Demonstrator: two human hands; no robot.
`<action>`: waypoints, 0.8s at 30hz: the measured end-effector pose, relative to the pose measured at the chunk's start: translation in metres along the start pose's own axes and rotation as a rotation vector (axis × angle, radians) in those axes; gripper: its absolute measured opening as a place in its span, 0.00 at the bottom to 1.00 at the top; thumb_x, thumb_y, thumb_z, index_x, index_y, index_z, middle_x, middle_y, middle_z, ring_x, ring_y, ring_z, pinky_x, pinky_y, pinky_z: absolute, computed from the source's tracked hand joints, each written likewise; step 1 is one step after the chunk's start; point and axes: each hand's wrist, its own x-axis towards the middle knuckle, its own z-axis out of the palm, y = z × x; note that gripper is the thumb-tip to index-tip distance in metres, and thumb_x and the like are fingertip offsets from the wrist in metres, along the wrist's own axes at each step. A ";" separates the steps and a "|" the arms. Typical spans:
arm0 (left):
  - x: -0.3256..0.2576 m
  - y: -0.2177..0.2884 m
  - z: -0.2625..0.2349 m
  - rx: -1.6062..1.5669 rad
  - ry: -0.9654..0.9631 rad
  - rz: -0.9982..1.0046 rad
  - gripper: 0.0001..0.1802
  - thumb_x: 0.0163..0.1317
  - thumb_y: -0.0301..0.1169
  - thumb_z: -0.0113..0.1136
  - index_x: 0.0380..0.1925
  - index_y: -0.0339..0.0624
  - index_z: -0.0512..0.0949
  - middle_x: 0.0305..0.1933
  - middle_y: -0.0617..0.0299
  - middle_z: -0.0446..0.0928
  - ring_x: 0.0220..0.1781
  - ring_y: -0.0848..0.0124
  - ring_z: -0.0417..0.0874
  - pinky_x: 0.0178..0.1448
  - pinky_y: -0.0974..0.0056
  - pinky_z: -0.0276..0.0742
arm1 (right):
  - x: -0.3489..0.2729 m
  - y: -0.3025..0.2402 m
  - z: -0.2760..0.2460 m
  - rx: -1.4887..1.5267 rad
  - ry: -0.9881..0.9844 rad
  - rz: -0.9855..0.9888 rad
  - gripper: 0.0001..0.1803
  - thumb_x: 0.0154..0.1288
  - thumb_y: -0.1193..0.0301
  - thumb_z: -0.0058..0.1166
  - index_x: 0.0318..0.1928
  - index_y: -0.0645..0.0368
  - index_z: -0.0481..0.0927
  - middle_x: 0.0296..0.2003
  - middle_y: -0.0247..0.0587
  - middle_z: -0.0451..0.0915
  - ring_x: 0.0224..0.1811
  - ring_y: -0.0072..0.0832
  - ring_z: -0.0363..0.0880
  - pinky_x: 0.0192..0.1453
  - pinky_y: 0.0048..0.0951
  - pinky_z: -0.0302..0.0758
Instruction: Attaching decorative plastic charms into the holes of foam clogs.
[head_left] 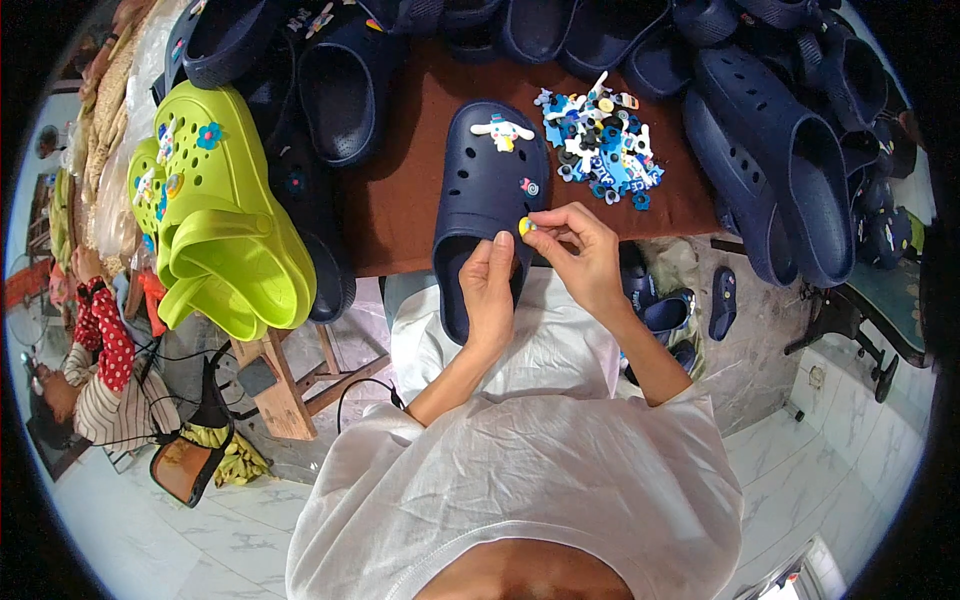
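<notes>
Your left hand [490,285] gripped the navy clog [488,200], already wearing two charms; your right hand [580,250] pinched what looked like a third, yellow charm [525,226] at its hole.

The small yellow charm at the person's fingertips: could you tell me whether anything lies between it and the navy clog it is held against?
Nothing visible does. The yellow charm is pinched by the right hand directly over the top of the navy clog, which the left hand grips at its opening. The other charms on the clog sit farther up, clear of that spot.
</notes>
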 end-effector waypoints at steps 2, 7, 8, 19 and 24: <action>0.001 0.000 0.000 -0.025 -0.009 0.017 0.22 0.75 0.37 0.53 0.18 0.49 0.64 0.23 0.77 0.60 0.28 0.85 0.56 0.32 0.74 0.53 | -0.002 -0.002 0.000 -0.018 -0.020 0.015 0.11 0.60 0.80 0.64 0.44 0.67 0.83 0.38 0.39 0.81 0.39 0.21 0.83 0.43 0.21 0.80; 0.000 0.010 0.008 -0.037 -0.010 0.008 0.21 0.75 0.37 0.53 0.19 0.49 0.65 0.24 0.77 0.61 0.28 0.85 0.56 0.32 0.74 0.54 | -0.005 0.002 0.001 0.055 -0.013 0.037 0.13 0.62 0.80 0.62 0.47 0.65 0.80 0.39 0.38 0.80 0.39 0.20 0.81 0.45 0.22 0.79; -0.001 0.011 0.009 -0.029 0.001 0.014 0.21 0.74 0.37 0.53 0.19 0.49 0.65 0.24 0.77 0.61 0.28 0.85 0.56 0.32 0.74 0.54 | -0.005 0.004 0.002 0.055 -0.012 0.037 0.13 0.62 0.80 0.62 0.47 0.65 0.80 0.39 0.38 0.80 0.39 0.20 0.81 0.45 0.22 0.79; 0.003 0.003 0.003 -0.015 -0.013 0.039 0.20 0.74 0.36 0.53 0.20 0.50 0.65 0.22 0.78 0.61 0.27 0.86 0.56 0.30 0.74 0.50 | -0.008 0.018 0.013 0.035 0.034 0.037 0.12 0.62 0.74 0.64 0.44 0.63 0.77 0.35 0.36 0.78 0.36 0.20 0.77 0.39 0.23 0.76; 0.002 0.006 0.008 -0.016 -0.019 0.045 0.16 0.74 0.36 0.53 0.24 0.49 0.69 0.24 0.79 0.63 0.27 0.87 0.57 0.30 0.75 0.51 | -0.014 0.028 0.013 0.120 0.038 0.034 0.13 0.63 0.74 0.63 0.46 0.62 0.77 0.37 0.34 0.78 0.38 0.18 0.76 0.39 0.23 0.75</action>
